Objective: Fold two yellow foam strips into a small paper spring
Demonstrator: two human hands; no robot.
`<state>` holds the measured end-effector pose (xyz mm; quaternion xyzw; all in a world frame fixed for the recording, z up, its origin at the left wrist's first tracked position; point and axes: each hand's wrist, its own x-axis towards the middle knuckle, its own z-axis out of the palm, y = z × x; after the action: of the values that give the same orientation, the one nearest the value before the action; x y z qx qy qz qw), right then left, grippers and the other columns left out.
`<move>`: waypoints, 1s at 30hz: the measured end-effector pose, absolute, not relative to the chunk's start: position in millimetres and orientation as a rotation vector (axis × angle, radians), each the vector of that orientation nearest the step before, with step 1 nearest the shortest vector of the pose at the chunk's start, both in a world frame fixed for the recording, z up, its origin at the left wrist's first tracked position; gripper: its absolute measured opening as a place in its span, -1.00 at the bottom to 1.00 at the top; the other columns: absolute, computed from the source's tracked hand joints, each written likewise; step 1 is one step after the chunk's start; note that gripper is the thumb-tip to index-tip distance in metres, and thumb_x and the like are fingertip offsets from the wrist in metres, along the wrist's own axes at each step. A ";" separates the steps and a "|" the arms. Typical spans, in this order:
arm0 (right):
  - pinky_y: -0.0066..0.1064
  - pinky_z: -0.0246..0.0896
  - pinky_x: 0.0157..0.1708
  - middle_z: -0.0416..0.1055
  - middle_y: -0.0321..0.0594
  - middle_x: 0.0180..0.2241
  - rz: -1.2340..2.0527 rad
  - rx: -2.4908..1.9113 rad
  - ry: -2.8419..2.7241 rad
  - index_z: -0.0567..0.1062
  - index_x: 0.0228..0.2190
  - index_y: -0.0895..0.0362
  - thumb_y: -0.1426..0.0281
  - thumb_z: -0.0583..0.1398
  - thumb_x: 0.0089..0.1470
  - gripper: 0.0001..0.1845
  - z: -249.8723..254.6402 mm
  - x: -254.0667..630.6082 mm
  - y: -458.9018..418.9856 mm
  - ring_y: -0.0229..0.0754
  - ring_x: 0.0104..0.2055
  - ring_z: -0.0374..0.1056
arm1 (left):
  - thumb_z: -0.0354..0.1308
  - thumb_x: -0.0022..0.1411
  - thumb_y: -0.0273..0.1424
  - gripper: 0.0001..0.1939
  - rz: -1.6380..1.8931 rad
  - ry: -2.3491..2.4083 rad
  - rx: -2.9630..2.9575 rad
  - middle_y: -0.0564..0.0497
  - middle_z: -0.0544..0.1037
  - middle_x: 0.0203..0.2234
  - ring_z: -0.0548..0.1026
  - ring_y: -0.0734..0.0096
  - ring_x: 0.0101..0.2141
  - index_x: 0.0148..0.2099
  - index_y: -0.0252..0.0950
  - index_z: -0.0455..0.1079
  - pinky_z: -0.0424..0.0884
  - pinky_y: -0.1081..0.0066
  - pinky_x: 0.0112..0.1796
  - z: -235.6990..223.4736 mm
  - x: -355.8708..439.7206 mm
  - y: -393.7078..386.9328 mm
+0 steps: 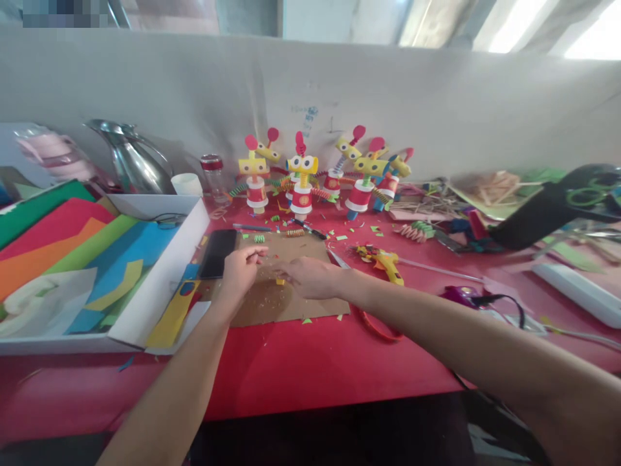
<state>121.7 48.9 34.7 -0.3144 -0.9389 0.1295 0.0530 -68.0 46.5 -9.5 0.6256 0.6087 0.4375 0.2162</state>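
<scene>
My left hand (242,266) is closed over the left part of a brown cardboard sheet (264,310), its fingers curled together. Whatever it may hold is too small to make out. Over the middle of the sheet, my right hand (310,278) reaches leftward with its fingers loosely stretched and somewhat apart. A tiny yellow paper scrap (280,281) shows just below its fingertips. Beyond the hands are a green folded-paper spring (259,239), a brown striped spring (294,233) and a black pen (310,228). A dark phone (218,254) lies beside my left hand.
Several paper-cup figures (301,197) stand at the back. On the left is a white box (158,259) of coloured sheets, with a steel jug (136,158) behind. A yellow glue gun (388,264) and red-handled scissors (381,330) lie right. A power strip (577,291) sits farther right.
</scene>
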 end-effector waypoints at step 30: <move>-0.48 0.18 -0.45 0.48 -0.26 -0.47 0.986 -1.243 -1.676 0.52 -0.41 0.11 0.32 0.18 0.04 -0.86 -18.4 139.0 24.5 -0.26 -0.47 0.34 | 0.29 0.00 -0.50 -0.61 1.182 0.919 0.823 0.04 0.49 -0.35 0.50 0.44 -0.28 -0.07 -0.23 0.41 0.38 0.44 -0.22 7.0 -56.6 35.2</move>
<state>139.0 24.5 -18.4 -0.4926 -0.6639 0.3907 0.4049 -56.6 35.2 7.0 0.3634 0.4056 0.5216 0.6568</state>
